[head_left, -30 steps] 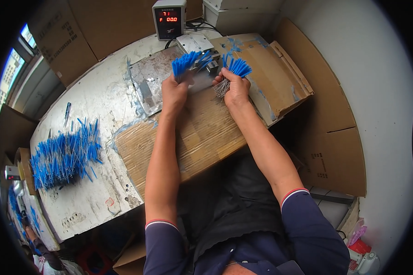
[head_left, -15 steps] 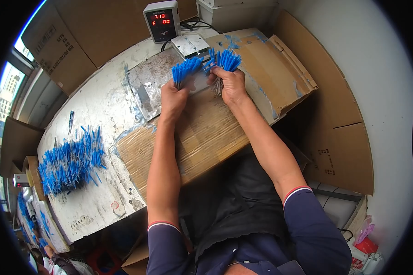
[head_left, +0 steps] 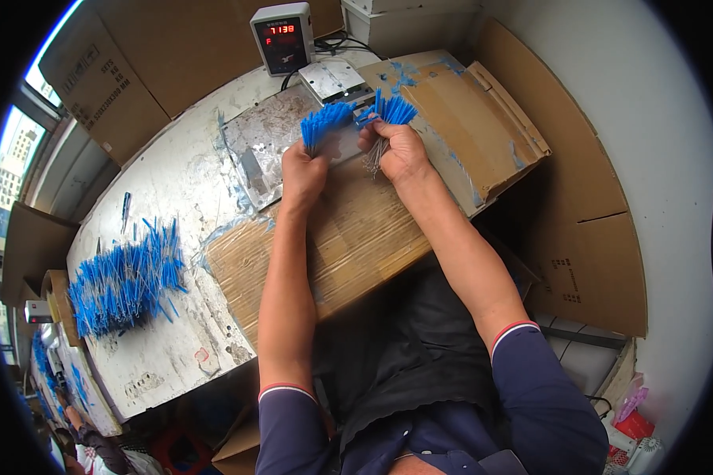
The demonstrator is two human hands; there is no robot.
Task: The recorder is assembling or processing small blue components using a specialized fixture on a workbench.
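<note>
My left hand (head_left: 303,176) is closed round a thick bundle of thin wires with blue sleeved ends (head_left: 326,120), which fan upward from the fist. Close on its right, my right hand (head_left: 402,150) pinches a second bundle of the same blue-ended wires (head_left: 396,108). Below that grip, the bare silvery ends hang down, and a few blue pieces lie crosswise near the fingertips, toward the metal block (head_left: 331,79). Both hands are held over a scuffed metal plate (head_left: 265,131) and a cardboard sheet (head_left: 317,257). The fingertips of my left hand are partly hidden.
Behind the block stands a grey box with a red digital display (head_left: 283,39). A large heap of blue-ended wires (head_left: 127,277) lies on the white table (head_left: 202,317) at left, near a slim pen-like tool (head_left: 126,212). Raised cardboard (head_left: 459,119) borders the right. Another person's hand (head_left: 73,418) shows lower left.
My right hand has shifted slightly left, nearer my left hand. Both hands keep hold of their bundles. The red digits on the display have changed.
</note>
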